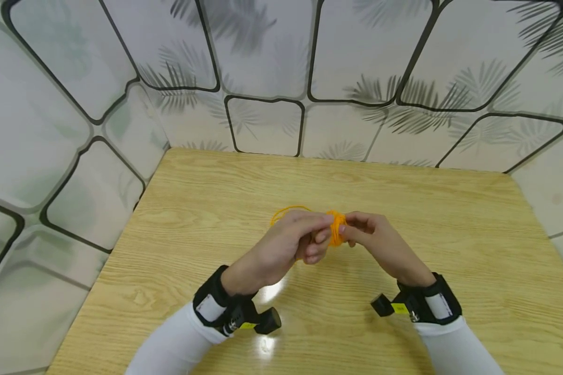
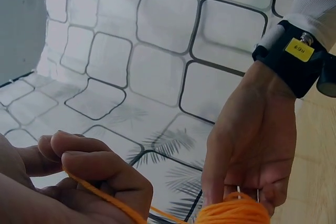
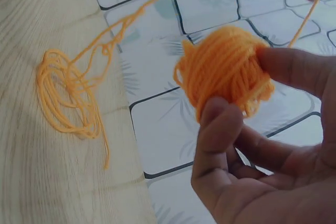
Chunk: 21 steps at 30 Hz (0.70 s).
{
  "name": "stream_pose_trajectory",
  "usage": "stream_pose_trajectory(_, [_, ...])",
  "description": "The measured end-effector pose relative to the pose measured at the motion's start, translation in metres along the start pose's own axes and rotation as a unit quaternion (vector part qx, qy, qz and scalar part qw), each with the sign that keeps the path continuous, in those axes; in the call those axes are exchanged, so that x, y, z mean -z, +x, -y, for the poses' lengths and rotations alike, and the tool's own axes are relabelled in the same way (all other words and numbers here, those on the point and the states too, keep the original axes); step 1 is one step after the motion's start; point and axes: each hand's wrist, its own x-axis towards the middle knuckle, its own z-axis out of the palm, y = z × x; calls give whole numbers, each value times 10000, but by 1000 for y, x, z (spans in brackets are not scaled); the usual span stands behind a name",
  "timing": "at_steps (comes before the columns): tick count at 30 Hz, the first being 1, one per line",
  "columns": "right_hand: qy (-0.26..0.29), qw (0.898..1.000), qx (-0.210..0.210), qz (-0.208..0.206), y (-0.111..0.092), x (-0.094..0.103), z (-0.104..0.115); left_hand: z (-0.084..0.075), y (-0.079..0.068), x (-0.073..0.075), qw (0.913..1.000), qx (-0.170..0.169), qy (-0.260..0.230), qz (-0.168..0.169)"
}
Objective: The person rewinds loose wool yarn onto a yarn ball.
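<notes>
My right hand [image 1: 387,245] pinches a small ball of orange yarn [image 1: 336,235] between thumb and fingers, above the wooden table. The right wrist view shows the wound ball [image 3: 226,72] gripped at its side and near edge, with small loops sticking out. Just left of it, my left hand [image 1: 281,247] has its fingers curled round a yarn strand [image 2: 102,196]. That strand runs from the fingers toward the ball. From the left hand more yarn trails down to a loose coil [image 3: 68,95] lying on the table; in the head view the hand hides most of it.
The wooden table [image 1: 192,208] reaches back to a wall covering [image 1: 267,125] with dark outlines and leaf prints. More of this covering stands at the left and right edges. A strapped camera [image 1: 267,320] juts from the left wrist, another camera [image 1: 381,305] from the right.
</notes>
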Motion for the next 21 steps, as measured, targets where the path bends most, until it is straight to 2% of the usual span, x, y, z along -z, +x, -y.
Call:
stream_pose_trajectory(3, [343, 9989, 54, -306, 2, 2, 2, 5, -5, -6, 9999, -33, 125, 115])
stream_pose_trajectory(6, [908, 9946, 179, -462, 4, 5, 6, 13, -9, -10, 9996, 0, 188, 191])
stream_pose_trajectory(12, [1988, 9768, 657, -457, 4, 11, 18, 31, -12, -13, 9996, 85, 66, 243])
stream_pose_trajectory(16, [2348, 9666, 986, -304, 2, 15, 27, 44, -9, -10, 9979, 475, -347, 281])
stream_pose_trajectory(21, [2549, 9583, 1291, 96, -4, 17, 39, 60, -2, -1, 9891, 1076, -991, 193])
